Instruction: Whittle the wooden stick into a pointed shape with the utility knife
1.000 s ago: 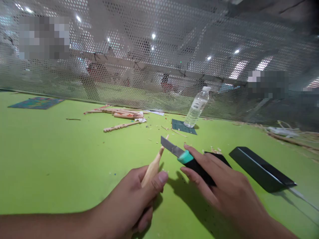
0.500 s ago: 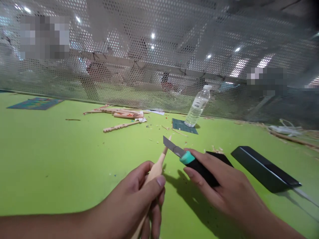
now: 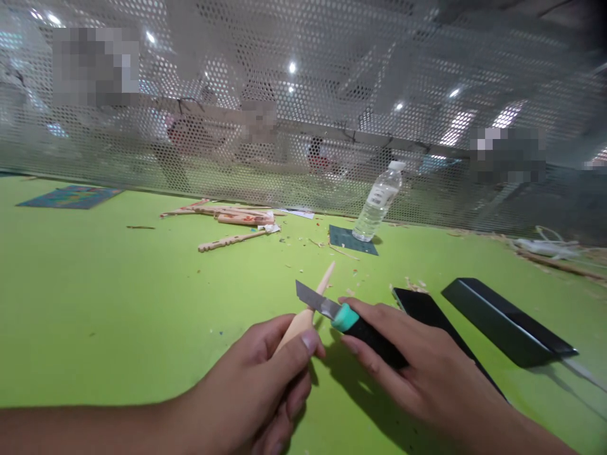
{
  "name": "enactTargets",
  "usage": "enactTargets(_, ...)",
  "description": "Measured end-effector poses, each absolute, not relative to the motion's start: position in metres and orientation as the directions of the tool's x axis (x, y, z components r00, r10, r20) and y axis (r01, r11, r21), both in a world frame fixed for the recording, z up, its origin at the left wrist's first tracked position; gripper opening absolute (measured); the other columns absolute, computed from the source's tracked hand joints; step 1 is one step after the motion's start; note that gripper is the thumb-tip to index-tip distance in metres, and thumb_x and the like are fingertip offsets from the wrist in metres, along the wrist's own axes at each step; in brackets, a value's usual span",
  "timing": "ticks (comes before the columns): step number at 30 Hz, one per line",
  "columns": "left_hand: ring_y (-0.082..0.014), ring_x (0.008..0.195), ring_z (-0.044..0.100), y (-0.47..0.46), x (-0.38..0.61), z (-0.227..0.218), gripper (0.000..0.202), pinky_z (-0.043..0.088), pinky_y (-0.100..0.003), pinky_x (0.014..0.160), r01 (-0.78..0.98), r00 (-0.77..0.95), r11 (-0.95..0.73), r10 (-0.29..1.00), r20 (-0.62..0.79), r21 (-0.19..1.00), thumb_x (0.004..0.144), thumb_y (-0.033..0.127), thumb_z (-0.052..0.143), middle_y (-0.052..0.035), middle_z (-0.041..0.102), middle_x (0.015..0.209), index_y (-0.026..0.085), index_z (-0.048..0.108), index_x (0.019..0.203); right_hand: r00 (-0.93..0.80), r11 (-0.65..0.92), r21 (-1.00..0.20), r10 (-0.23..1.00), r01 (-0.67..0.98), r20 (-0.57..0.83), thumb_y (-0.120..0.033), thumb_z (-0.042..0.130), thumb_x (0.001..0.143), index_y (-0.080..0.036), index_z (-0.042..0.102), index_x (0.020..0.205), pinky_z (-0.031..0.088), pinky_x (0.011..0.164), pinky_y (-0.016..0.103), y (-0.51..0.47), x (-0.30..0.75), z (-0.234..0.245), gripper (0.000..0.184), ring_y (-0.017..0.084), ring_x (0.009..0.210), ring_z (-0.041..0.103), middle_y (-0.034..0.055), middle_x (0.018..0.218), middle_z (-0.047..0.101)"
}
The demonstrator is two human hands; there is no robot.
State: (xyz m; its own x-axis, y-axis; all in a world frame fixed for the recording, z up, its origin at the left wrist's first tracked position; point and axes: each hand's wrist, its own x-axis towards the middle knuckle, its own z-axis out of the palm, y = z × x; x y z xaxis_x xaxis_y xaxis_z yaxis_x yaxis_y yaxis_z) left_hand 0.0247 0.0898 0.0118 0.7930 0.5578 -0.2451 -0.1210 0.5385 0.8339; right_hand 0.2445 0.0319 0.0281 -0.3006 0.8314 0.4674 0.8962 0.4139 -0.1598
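My left hand (image 3: 277, 379) is closed around a pale wooden stick (image 3: 296, 327) whose narrow, pointed end slants up and away from me. In my right hand (image 3: 408, 360) is a utility knife (image 3: 377, 338) with a black grip and a teal collar. Its grey blade (image 3: 310, 296) lies across the tapered part of the stick, just beyond the left thumb. The lower end of the stick is hidden by my left hand.
On the green table (image 3: 142, 309) stands a water bottle (image 3: 376, 205) on a dark sheet (image 3: 339, 237). Carved sticks (image 3: 232, 240) and shavings lie behind. A flat black device (image 3: 427, 313) and a dark wedge-shaped one (image 3: 507, 322) sit right. A perforated metal screen (image 3: 284, 151) borders the far side.
The knife blade has slid from near the stick's tip down toward my left hand. My right hand has moved slightly left and down, uncovering more of the flat black device.
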Motion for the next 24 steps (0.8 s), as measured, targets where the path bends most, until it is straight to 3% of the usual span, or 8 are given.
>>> enactTargets(8, -0.006, 0.025, 0.034, 0.0925, 0.024, 0.0121, 0.052, 0.028, -0.016, 0.029, -0.11, 0.802, 0.557, 0.539, -0.258, 0.823, 0.101, 0.066, 0.046, 0.0069, 0.048, 0.043, 0.02, 0.056, 0.077, -0.289, 0.403, -0.149, 0.826, 0.903, 0.483, -0.032, 0.048, 0.106, -0.022, 0.058, 0.133, 0.064, 0.068, 0.034, 0.0275, 0.2466, 0.0281, 0.031, 0.023, 0.085, 0.079, 0.0093, 0.108, 0.08)
enactTargets(13, -0.0033, 0.031, 0.031, 0.0925, 0.024, 0.0125, 0.027, 0.026, -0.015, 0.031, -0.14, 0.762, 0.589, 0.577, -0.293, 0.796, 0.101, 0.049, 0.056, 0.0102, 0.048, 0.058, 0.023, 0.057, 0.098, -0.236, 0.353, -0.184, 0.854, 0.917, 0.464, -0.034, 0.051, 0.105, -0.021, 0.062, 0.134, 0.065, 0.075, 0.036, 0.0298, 0.2493, 0.0265, 0.034, 0.025, 0.093, 0.079, 0.0104, 0.114, 0.08)
enactTargets(17, -0.0053, 0.035, 0.03, 0.0948, 0.0214, 0.0081, 0.015, 0.032, -0.016, 0.038, -0.076, 0.784, 0.508, 0.562, -0.263, 0.858, 0.099, 0.033, 0.056, 0.0119, 0.044, 0.053, 0.023, 0.053, 0.11, -0.275, 0.379, -0.171, 0.857, 0.91, 0.436, -0.036, 0.049, 0.106, -0.021, 0.061, 0.134, 0.064, 0.074, 0.034, 0.0315, 0.249, 0.0243, 0.034, 0.024, 0.094, 0.078, 0.0112, 0.115, 0.079)
enactTargets(21, -0.0071, 0.038, 0.033, 0.0976, 0.0168, 0.005, 0.025, 0.034, -0.017, 0.042, 0.005, 0.816, 0.434, 0.519, -0.254, 0.901, 0.102, 0.043, 0.056, 0.012, 0.044, 0.049, 0.023, 0.05, 0.117, -0.342, 0.428, -0.218, 0.875, 0.877, 0.343, -0.037, 0.046, 0.107, -0.021, 0.059, 0.135, 0.062, 0.07, 0.032, 0.0298, 0.2467, 0.025, 0.035, 0.022, 0.086, 0.077, 0.0091, 0.106, 0.079)
enactTargets(24, -0.0061, 0.038, 0.034, 0.0984, 0.0162, 0.0056, 0.034, 0.033, -0.017, 0.041, 0.007, 0.825, 0.416, 0.511, -0.24, 0.909, 0.098, 0.052, 0.063, 0.0121, 0.045, 0.049, 0.023, 0.052, 0.109, -0.4, 0.47, -0.277, 0.875, 0.838, 0.272, -0.037, 0.048, 0.107, -0.022, 0.057, 0.138, 0.062, 0.074, 0.032, 0.028, 0.2454, 0.027, 0.036, 0.021, 0.087, 0.077, 0.0073, 0.105, 0.079)
